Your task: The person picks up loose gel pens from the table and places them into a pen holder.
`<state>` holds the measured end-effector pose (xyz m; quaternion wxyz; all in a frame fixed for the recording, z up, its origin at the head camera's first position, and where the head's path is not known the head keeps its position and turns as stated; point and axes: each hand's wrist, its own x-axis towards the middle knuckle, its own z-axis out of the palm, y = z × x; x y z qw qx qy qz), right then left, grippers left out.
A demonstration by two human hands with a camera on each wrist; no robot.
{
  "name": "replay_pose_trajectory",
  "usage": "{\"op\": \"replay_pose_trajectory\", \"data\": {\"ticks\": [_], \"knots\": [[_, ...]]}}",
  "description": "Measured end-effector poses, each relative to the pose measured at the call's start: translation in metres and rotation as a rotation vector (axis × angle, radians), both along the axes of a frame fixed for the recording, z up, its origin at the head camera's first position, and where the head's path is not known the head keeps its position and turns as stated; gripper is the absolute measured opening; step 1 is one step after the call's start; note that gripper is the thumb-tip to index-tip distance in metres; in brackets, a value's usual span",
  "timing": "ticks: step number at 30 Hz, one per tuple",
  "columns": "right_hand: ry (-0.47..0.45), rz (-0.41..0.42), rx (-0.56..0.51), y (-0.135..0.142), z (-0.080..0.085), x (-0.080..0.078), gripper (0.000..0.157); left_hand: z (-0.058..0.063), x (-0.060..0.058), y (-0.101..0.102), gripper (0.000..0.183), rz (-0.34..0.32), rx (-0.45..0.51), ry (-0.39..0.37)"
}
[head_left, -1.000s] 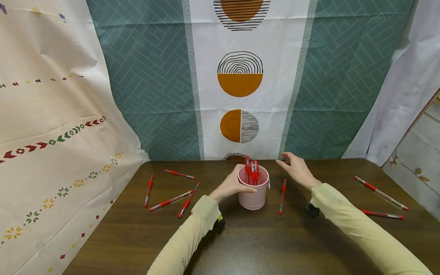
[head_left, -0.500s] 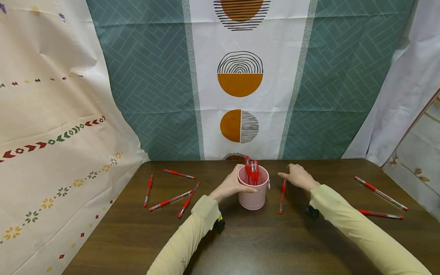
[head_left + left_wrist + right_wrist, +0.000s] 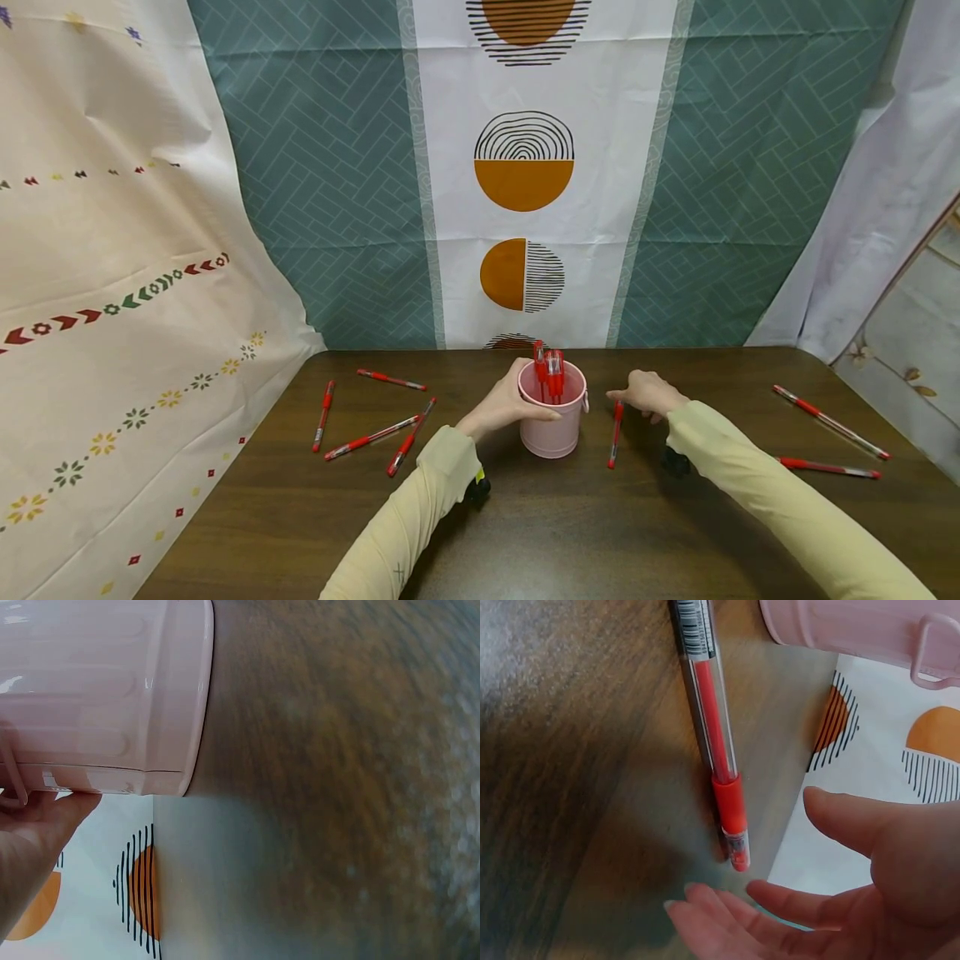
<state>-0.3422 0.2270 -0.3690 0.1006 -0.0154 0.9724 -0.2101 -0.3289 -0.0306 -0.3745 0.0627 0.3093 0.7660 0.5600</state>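
My left hand (image 3: 499,408) grips a small pink pail (image 3: 550,435) by its rim in the head view, thumb at the near side. The left wrist view shows the pail's wall (image 3: 82,690) close up, standing on the table. Several red pens (image 3: 555,377) stand upright inside it. To the right of the pail lies a red gel pen (image 3: 615,440). My right hand (image 3: 647,394) hovers at this pen's far end. In the right wrist view, thumb and fingers are spread apart near the pen's tip (image 3: 739,859), with nothing held between them.
Several red pens, such as this one (image 3: 372,438), lie scattered on the left of the brown table (image 3: 540,542). Two more pens (image 3: 832,422) lie at the right. A patterned curtain (image 3: 525,167) hangs behind the table's back edge.
My right hand has come down toward the far end of the pen beside the pail. My left hand and the pail have stayed in place.
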Motion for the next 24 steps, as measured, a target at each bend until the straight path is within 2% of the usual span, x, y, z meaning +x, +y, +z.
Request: {"op": "replay_pose_trajectory", "data": {"ticks": [1,7,18,20,24], "knots": [[-0.012,-0.005,-0.008,0.0,-0.001,0.0,0.035,0.004,0.003,-0.001,0.073,-0.003,0.0,-0.004],[-0.059,-0.035,-0.028,-0.002,-0.005,-0.006,0.035,0.005,0.004,0.0,0.074,0.0,-0.006,-0.001],[-0.071,-0.039,0.023,-0.003,-0.011,-0.019,0.038,0.005,0.004,-0.001,0.073,-0.001,-0.007,-0.013],[-0.083,-0.048,0.028,-0.003,-0.013,-0.02,0.039,0.004,0.003,-0.001,0.072,-0.005,-0.007,-0.017],[-0.09,-0.056,0.04,-0.003,-0.015,-0.022,0.038,-0.009,-0.009,0.0,0.073,0.001,0.002,-0.021]]}}
